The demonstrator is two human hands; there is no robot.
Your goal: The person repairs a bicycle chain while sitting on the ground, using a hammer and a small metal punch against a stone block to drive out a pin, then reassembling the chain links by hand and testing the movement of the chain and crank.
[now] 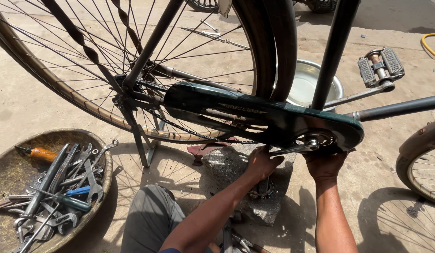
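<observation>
An upside-down bicycle fills the view, its dark green chain guard (255,115) running across the middle. My left hand (262,161) presses up against the guard's lower edge beside a silver crank arm (294,149). My right hand (326,165) grips the guard's rounded end under the crank hub. The chain (180,126) runs back to the rear hub inside the spoked rear wheel (53,89). A pedal (380,66) sticks up at the right on the other crank arm.
A round rusty pan (102,161) at the lower left holds several wrenches and screwdrivers. A steel bowl (316,82) sits behind the frame. A grey stone (226,164) lies under my hands. Another wheel (423,164) is at the right edge, my knee (149,218) below.
</observation>
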